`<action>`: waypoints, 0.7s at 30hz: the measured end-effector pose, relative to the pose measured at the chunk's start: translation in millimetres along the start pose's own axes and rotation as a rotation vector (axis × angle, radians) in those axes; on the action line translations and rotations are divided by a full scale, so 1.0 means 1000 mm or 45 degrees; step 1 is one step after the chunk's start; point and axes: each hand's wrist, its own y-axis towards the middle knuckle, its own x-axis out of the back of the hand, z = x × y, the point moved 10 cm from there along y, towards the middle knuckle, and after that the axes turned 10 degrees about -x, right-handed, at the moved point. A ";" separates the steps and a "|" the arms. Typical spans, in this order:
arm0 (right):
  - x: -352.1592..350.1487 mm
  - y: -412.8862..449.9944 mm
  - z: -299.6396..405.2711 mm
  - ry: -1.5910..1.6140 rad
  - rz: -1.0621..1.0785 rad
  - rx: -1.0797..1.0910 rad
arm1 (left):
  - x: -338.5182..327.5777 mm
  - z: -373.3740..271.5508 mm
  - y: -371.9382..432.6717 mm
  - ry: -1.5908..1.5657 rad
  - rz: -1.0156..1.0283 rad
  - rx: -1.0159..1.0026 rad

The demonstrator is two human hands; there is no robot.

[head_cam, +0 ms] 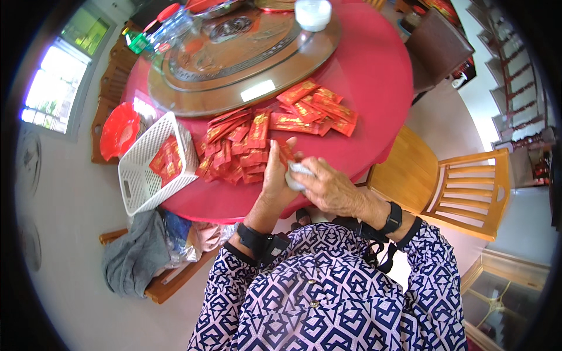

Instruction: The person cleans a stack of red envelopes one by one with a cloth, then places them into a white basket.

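Observation:
Close together over the table's near edge, both my hands are at work in front of my body. My left hand (pixel 277 177) holds a small red packet (pixel 286 151) between thumb and fingers. Gripped in my right hand (pixel 331 186) is a pale, whitish object (pixel 297 176), blurred and partly covered by the fingers; it meets the lower end of the packet. Just beyond the left hand lies a loose heap of red packets with gold print (pixel 232 153). A second pile of longer-looking red packets (pixel 314 109) lies farther right.
A white perforated plastic basket (pixel 131 173) holding several red packets stands left, beside a red scalloped dish (pixel 119 131). The wooden turntable (pixel 210 94) carries clear jars (pixel 175 24) and a white container (pixel 312 15). A wooden chair (pixel 439 180) stands at right.

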 end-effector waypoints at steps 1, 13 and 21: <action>-0.001 -0.008 -0.006 0.070 0.090 -0.090 | 0.009 -0.002 0.006 0.099 -0.065 -0.027; 0.083 -0.039 -0.067 0.084 -0.632 -0.482 | -0.043 0.092 0.026 0.097 0.148 0.311; 0.063 -0.083 -0.069 0.246 -0.490 -0.488 | -0.027 0.085 0.059 0.278 0.195 0.245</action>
